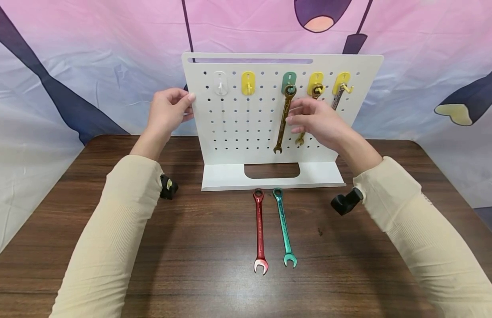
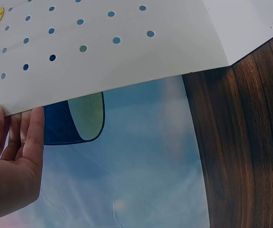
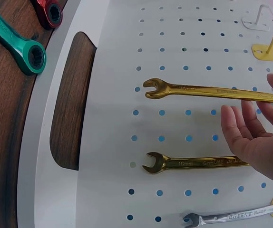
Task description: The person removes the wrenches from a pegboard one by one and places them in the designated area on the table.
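Pegboard (image 1: pixel 238 157), white and dotted with holes, stands on a dark wooden table (image 1: pixel 214 247) in front of me. I judge the step in hand to be hanging a gold wrench (image 1: pixel 283 121) on the green hook (image 1: pixel 288 78), and that it is nearly finished: the ring end is at the hook and the forked end points down. The next move, as I read it, calls for letting the wrench hang by itself and taking my right hand (image 1: pixel 319 121) away sideways without knocking it or the second gold wrench (image 1: pixel 300 141) close by.

That hand is just to the right of the wrench's upper shank, fingers loosely curved and a little apart. No finger crosses the front of the shank in the head view; the right wrist view shows it running between my thumb and forefinger. Whether a fingertip touches it, I cannot tell. My left hand (image 1: pixel 168 108) pinches the board's left edge, thumb on the front face, probably to steady it.

Farther right, partly behind my hand, hangs a silver wrench (image 1: pixel 337 98). A red wrench (image 1: pixel 259 229) and a teal wrench (image 1: pixel 284 225) lie on the table before the board, while a clear hook (image 1: pixel 220 84) and a yellow hook (image 1: pixel 247 83) at left hold nothing.
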The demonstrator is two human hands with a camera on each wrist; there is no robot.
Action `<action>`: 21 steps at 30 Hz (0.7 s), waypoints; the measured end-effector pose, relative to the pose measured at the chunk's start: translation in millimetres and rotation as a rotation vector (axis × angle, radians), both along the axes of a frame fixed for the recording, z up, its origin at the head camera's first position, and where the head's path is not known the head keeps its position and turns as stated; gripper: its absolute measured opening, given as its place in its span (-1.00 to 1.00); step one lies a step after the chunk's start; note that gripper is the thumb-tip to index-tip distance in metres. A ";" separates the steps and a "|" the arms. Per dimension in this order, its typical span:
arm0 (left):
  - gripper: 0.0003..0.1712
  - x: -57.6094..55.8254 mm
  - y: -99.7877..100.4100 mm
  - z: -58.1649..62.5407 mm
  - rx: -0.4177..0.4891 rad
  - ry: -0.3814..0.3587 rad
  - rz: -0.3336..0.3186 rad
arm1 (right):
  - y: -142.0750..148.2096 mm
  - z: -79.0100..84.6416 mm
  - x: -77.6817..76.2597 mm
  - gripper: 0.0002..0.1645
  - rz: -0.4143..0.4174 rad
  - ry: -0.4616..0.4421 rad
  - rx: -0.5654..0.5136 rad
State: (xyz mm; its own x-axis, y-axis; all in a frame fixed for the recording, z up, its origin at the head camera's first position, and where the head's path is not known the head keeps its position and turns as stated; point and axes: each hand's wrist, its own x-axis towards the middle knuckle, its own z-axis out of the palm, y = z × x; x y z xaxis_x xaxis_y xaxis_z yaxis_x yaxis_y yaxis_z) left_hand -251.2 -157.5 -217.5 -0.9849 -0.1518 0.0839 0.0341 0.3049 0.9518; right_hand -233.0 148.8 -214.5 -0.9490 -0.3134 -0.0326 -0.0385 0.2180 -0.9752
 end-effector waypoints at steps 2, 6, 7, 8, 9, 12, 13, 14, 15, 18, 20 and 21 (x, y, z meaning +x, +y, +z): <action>-0.71 -0.1 0.1 -0.3 0.004 -0.002 -0.003 | 0.2 -0.8 0.1 -0.60 -0.001 0.005 0.007; -0.72 0.0 -0.1 -0.3 0.007 0.001 -0.005 | 0.2 -3.1 -0.7 -0.66 -0.005 0.019 0.018; -0.72 0.0 -0.2 -0.3 0.005 0.003 -0.004 | 0.1 -3.5 -0.7 -0.67 -0.006 0.020 0.019; -0.72 0.0 -0.4 -0.2 0.002 0.006 -0.003 | 0.2 -3.9 -0.5 -0.68 -0.006 0.022 0.020; -0.72 0.1 -0.5 -0.2 0.000 0.008 -0.002 | 0.3 -4.3 -0.3 -0.68 -0.006 0.023 0.019; -0.72 0.0 -0.8 -0.5 -0.006 0.011 0.000 | 1.7 -4.8 1.7 -0.67 -0.001 0.026 0.013; -0.72 -0.1 -0.9 -0.7 -0.009 0.010 -0.001 | 2.3 -4.9 2.5 -0.67 -0.001 0.027 0.010; -0.71 -0.2 -0.9 -0.7 -0.010 0.010 -0.001 | 2.8 -5.0 3.3 -0.66 0.000 0.031 0.009; -0.71 -0.3 -1.0 -0.7 -0.010 0.010 -0.001 | 3.3 -5.1 4.0 -0.66 0.001 0.035 0.007; -0.72 -0.7 -1.0 -0.6 -0.007 0.009 -0.002 | 4.8 -5.2 5.9 -0.69 0.001 0.043 0.004; -0.73 -0.8 -0.9 -0.3 -0.004 0.012 -0.001 | 5.2 -5.3 6.8 -0.71 0.000 0.047 0.002; -0.73 -0.7 -0.9 -0.2 -0.002 0.012 0.000 | 5.4 -5.4 7.1 -0.72 0.001 0.047 -0.002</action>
